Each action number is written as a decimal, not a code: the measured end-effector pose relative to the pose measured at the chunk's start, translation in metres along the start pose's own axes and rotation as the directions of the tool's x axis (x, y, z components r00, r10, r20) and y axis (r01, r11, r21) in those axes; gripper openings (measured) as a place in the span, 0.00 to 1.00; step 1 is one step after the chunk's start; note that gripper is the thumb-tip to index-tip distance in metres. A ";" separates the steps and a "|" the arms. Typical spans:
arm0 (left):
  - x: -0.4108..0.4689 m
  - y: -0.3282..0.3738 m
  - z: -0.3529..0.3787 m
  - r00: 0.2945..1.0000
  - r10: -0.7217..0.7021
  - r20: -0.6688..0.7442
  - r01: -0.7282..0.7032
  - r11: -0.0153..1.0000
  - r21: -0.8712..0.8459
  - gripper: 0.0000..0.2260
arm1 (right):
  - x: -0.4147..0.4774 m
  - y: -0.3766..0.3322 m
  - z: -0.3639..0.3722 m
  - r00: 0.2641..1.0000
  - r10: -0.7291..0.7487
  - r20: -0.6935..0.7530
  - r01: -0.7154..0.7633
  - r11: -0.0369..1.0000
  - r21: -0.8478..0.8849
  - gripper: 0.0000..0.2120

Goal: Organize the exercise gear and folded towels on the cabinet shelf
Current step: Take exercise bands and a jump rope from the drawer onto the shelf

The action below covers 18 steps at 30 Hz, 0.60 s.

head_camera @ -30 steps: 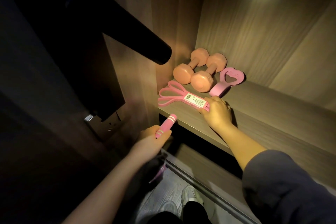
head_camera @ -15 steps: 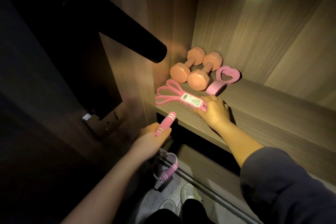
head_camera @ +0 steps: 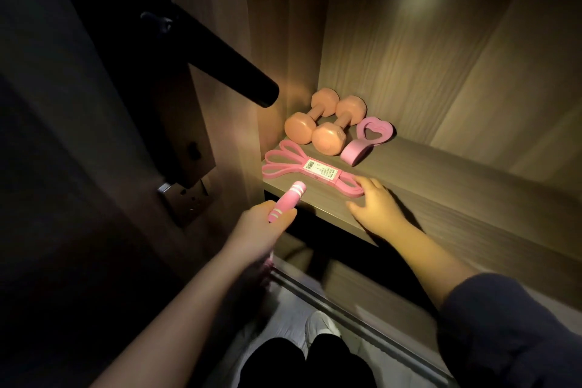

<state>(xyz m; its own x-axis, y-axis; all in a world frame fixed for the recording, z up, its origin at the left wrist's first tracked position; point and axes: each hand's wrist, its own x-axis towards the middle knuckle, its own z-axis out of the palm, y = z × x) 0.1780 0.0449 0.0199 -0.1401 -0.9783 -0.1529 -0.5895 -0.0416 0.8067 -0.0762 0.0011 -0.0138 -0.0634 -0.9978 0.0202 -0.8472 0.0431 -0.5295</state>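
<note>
The left hand (head_camera: 263, 225) has its grip clamped on the striped jump rope handle (head_camera: 288, 200), at the shelf (head_camera: 441, 173) edge. The right hand (head_camera: 376, 203) lies open, touching the resistance band (head_camera: 293, 164). Better to gather the hanging rope first, hardly visible below, then lay it before the band.

Matt wood-grain shelf (head_camera: 441, 186), smooth matt dumbbells (head_camera: 327, 137), rubbery band (head_camera: 283, 161)

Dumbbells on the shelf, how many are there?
2. One peach-coloured dumbbell lies by the left wall at the back of the wooden shelf; the other dumbbell lies right of it. None appears hidden.
</note>
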 end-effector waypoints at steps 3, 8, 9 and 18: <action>-0.023 0.029 -0.011 0.997 0.074 0.007 -0.074 0.995 -0.073 0.19 | -0.037 0.000 -0.009 1.000 0.017 -0.007 -0.016 0.998 0.059 0.27; -0.068 0.076 -0.024 0.981 0.194 0.023 -0.186 0.966 -0.181 0.15 | -0.090 -0.010 -0.020 0.992 0.030 0.122 -0.061 0.964 0.260 0.29; -0.076 0.084 -0.025 0.979 0.202 0.040 -0.189 0.959 -0.211 0.15 | -0.098 -0.013 -0.021 0.988 0.029 0.150 -0.072 0.953 0.293 0.30; -0.122 0.127 -0.036 0.963 0.259 0.075 -0.207 0.889 -0.409 0.15 | -0.156 -0.014 -0.046 0.793 -0.098 0.601 -0.068 0.967 0.247 0.08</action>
<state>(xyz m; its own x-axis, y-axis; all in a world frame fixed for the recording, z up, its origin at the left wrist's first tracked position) 0.1489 0.1522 0.1611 -0.3472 -0.9376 0.0184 -0.1699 0.0822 0.9820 -0.0784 0.1580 0.0296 0.3497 -0.8263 -0.4416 -0.6841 0.0968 -0.7230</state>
